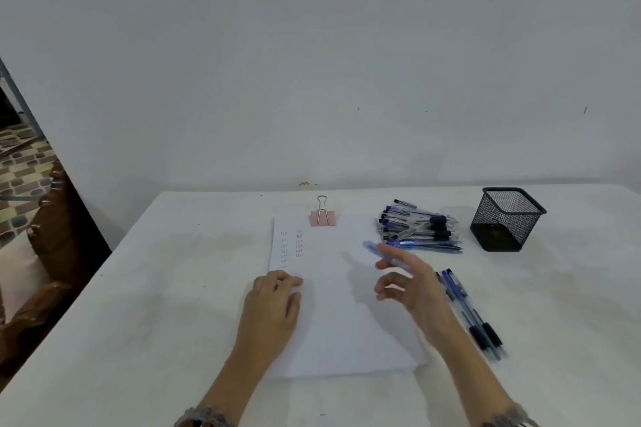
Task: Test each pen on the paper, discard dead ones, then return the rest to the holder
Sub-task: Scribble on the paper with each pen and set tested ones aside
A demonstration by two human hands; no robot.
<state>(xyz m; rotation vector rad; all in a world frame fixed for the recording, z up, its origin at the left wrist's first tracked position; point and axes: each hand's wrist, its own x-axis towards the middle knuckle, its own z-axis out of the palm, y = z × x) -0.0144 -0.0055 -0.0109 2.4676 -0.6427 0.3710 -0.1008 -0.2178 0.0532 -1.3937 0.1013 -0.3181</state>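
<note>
A white tabletop [166, 288] carries a stack of paper [347, 329], held by a pink binder clip [323, 218] at its far edge and marked with rows of tally strokes near the far left corner. To its right lie a heap of pens [419, 230], a black mesh holder [506, 218] standing upright just beyond, and a few loose pens [468, 312] side by side nearer the front.

One paper stack [340, 322], one pink binder clip [323, 217], one black mesh holder [499, 218], one blurred blue pen [373, 248], two separate pens [468, 312], and one pile [416, 227] of perhaps twelve pens.
</note>
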